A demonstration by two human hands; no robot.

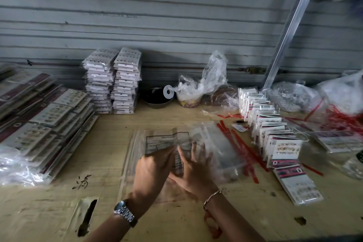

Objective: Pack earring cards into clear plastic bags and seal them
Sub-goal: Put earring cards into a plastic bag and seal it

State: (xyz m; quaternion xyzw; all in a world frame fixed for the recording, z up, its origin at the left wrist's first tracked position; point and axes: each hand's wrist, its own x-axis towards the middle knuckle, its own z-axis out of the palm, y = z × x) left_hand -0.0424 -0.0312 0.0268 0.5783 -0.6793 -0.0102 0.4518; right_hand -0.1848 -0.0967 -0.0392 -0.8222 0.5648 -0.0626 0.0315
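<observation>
Entry: bagging station, card going into bag (my judgement).
- Far left of clear bag: packed cards (49, 120), overlapping rows on counter (110, 133).
- Just left: my left hand (153, 169), grip pinched on bag's near edge.
- Centre: clear bag (216, 143), long axis running away from me, slanting right. Printed card (177, 161) between my hands, blurred.
- My right hand (194, 171): fingers straight, spread against bag, clamping nothing.
- Right of bag: loose earring cards (275, 137), leaning row, nearer my right hand, likely reached next.
</observation>
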